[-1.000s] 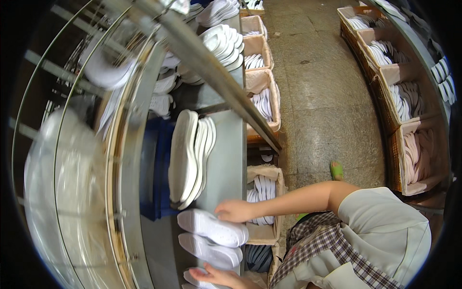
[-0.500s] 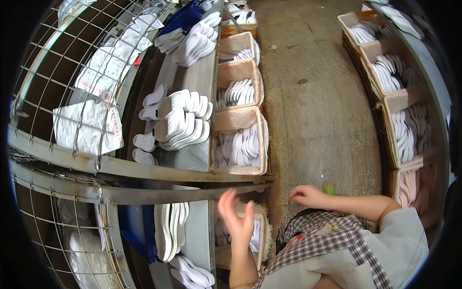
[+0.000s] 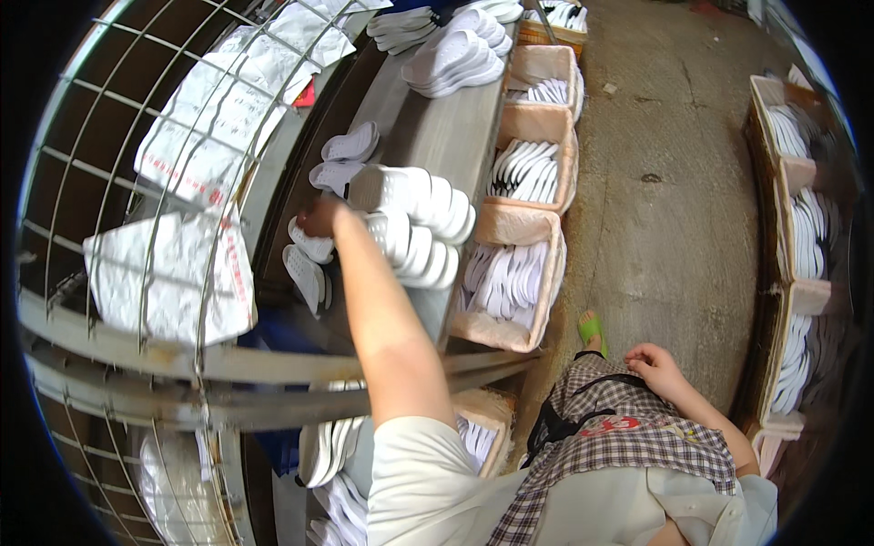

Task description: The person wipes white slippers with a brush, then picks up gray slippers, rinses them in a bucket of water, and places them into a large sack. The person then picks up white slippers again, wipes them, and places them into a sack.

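My left arm stretches over the metal shelf (image 3: pixel 429 116). Its hand (image 3: pixel 320 217) is at the small white perforated soles (image 3: pixel 308 277) lying on the shelf's inner side. That hand is shadowed and smeared, so its fingers and any hold on a sole cannot be made out. Beside the forearm stand stacked rows of thick white shoe soles (image 3: pixel 423 259). More pale soles (image 3: pixel 350 143) lie just beyond the hand. My right hand (image 3: pixel 654 364) hangs near the checked apron (image 3: pixel 628 446), fingers loosely bent and apart, with nothing visible in it.
A wire mesh panel (image 3: pixel 150 114) with white plastic sheets (image 3: pixel 173 273) borders the shelf on the left. Metal rails (image 3: pixel 273 364) cross below my left arm. Cloth-lined baskets of soles (image 3: pixel 505 341) line the shelf; others (image 3: pixel 785 296) stand across the concrete aisle (image 3: pixel 665 227).
My left hand has gone from beside the lower basket up and left over the shelf to the small soles. The view has shifted, and my right hand now sits farther right and slightly lower.
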`<move>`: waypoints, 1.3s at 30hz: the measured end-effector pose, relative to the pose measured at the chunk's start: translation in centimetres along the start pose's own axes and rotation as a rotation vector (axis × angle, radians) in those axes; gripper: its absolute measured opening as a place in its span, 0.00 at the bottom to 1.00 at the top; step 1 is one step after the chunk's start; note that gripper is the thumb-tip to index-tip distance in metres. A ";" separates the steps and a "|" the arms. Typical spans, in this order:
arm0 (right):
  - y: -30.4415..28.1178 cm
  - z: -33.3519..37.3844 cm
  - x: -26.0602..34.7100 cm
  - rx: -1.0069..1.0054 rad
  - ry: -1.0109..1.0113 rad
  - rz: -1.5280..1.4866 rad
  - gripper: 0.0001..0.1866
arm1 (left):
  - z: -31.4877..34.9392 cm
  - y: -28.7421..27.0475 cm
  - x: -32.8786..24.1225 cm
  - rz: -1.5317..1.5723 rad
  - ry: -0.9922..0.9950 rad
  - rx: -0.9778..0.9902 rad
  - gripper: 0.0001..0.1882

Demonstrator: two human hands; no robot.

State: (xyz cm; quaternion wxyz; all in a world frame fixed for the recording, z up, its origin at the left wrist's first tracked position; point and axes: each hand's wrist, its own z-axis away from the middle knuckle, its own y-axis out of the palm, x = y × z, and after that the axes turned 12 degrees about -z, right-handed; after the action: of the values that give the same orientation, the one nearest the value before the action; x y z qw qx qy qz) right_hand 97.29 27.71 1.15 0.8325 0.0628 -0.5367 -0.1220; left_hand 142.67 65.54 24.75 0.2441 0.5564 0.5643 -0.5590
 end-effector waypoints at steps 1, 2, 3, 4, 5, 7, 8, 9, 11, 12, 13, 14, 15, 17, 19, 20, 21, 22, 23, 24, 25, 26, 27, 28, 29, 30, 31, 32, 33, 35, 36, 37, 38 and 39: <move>-0.5 -1.6 0.3 -0.044 0.004 -0.032 0.06 | -2.9 1.1 2.3 -0.259 0.099 -0.267 0.19; -0.9 -3.1 0.7 -0.081 0.019 -0.074 0.06 | -6.3 1.1 4.6 -0.457 0.006 -0.290 0.22; -1.3 -4.5 1.1 -0.127 0.059 -0.127 0.06 | -9.5 1.0 6.8 -0.507 -0.189 -0.324 0.25; -1.4 -6.0 1.5 -0.163 0.086 -0.122 0.06 | -12.2 0.8 9.3 -0.634 -0.233 -0.295 0.24; -1.5 -7.5 2.0 -0.136 0.078 -0.096 0.06 | -14.4 0.2 11.8 -0.594 -0.247 -0.254 0.23; -1.4 -10.3 3.1 -0.115 0.128 -0.063 0.06 | -18.0 -1.0 16.5 -0.319 -0.288 -0.107 0.21; -1.1 -11.9 3.5 -0.106 0.130 -0.047 0.06 | -19.6 -1.7 18.7 -0.240 -0.291 -0.033 0.21; -0.9 -13.5 4.1 -0.091 0.126 -0.044 0.06 | -21.0 -2.4 20.9 -0.165 -0.302 0.047 0.20; -0.4 -16.5 5.2 -0.059 0.123 0.031 0.06 | -23.2 -4.4 25.3 -0.035 -0.327 0.214 0.19; -0.3 -18.1 6.0 -0.047 0.128 0.099 0.06 | -24.0 -5.6 27.4 0.011 -0.327 0.298 0.19; -0.2 -19.2 6.7 -0.049 0.140 0.165 0.06 | -24.4 -7.0 29.4 0.029 -0.306 0.392 0.18; 0.3 -20.3 7.3 -0.036 0.108 0.167 0.07 | -24.6 -8.6 31.0 0.079 -0.265 0.411 0.18; 0.7 -21.6 7.9 -0.041 0.112 0.174 0.07 | -24.8 -10.1 32.2 0.052 -0.259 0.570 0.18; 1.2 -23.1 9.2 0.021 0.059 0.180 0.07 | -26.2 -11.7 32.8 -0.467 0.109 0.801 0.17; 0.9 -24.3 10.2 0.079 0.047 0.236 0.08 | -26.2 -14.4 33.7 -1.086 0.804 0.443 0.16; 0.7 -24.9 10.4 0.115 0.042 0.284 0.09 | -26.8 -14.8 33.7 -0.990 0.720 0.517 0.16; 0.4 -25.4 10.6 0.156 0.040 0.329 0.09 | -27.7 -15.1 33.4 -1.005 0.622 0.501 0.15; 0.1 -25.9 10.7 0.163 0.047 0.349 0.11 | -28.8 -14.9 33.0 -0.850 0.513 0.552 0.15; -0.5 -26.3 10.7 0.172 0.016 0.381 0.11 | -30.0 -14.4 32.2 -0.575 0.431 0.637 0.15; -1.1 -26.6 10.7 0.187 -0.002 0.405 0.11 | -30.8 -13.7 31.0 -0.149 0.158 0.750 0.15; -1.8 -27.0 10.7 0.204 -0.022 0.429 0.11 | -31.6 -13.0 29.2 0.087 0.083 0.855 0.14; -2.7 -27.2 10.8 0.228 0.009 0.424 0.12 | -31.6 -12.5 27.1 0.014 0.133 0.772 0.15; -3.6 -27.5 11.1 0.252 0.018 0.446 0.12 | -30.0 -12.0 25.2 -0.004 0.046 0.626 0.15; -4.7 -27.9 11.5 0.286 0.009 0.462 0.12 | -27.7 -11.4 22.6 0.074 0.033 0.609 0.15; -5.8 -28.2 12.1 0.317 0.030 0.487 0.13 | -24.3 -11.2 19.7 -0.091 0.143 0.517 0.16; -7.2 -28.5 13.0 0.354 -0.022 0.499 0.12 | -20.1 -10.8 16.7 -0.408 0.320 0.421 0.16; -8.6 -28.9 14.0 0.368 -0.039 0.500 0.13 | -15.5 -10.2 13.6 -0.711 0.487 0.346 0.18; -9.8 -29.4 15.1 0.385 -0.051 0.507 0.13 | -10.8 -9.8 10.4 -0.845 0.593 0.323 0.19; -10.9 -29.9 16.3 0.400 -0.051 0.514 0.14 | -6.3 -9.2 7.2 -0.859 0.675 0.353 0.21; -12.9 -31.1 18.9 0.441 -0.081 0.404 0.17 | 2.3 -8.5 2.0 -0.200 0.260 0.605 0.14; -13.6 -31.6 20.1 0.465 -0.084 0.344 0.19 | 6.0 -8.5 -0.4 0.332 -0.150 0.651 0.14; -14.1 -32.1 21.3 0.494 -0.118 0.304 0.20 | 10.3 -9.2 -2.0 0.797 -0.546 0.572 0.15; -14.2 -32.5 22.5 0.529 -0.147 0.258 0.22 | 14.2 -9.7 -3.4 0.846 -0.573 0.735 0.15; -14.0 -32.9 23.6 0.574 -0.205 0.196 0.23 | 18.0 -10.2 -4.5 0.881 -0.621 0.838 0.16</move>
State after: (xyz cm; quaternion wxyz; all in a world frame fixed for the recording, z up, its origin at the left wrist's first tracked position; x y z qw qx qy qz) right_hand 134.57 6.99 4.90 0.7302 0.2307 -0.6338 0.1094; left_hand 128.44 50.18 27.85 0.3634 0.5954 -0.0753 -0.7126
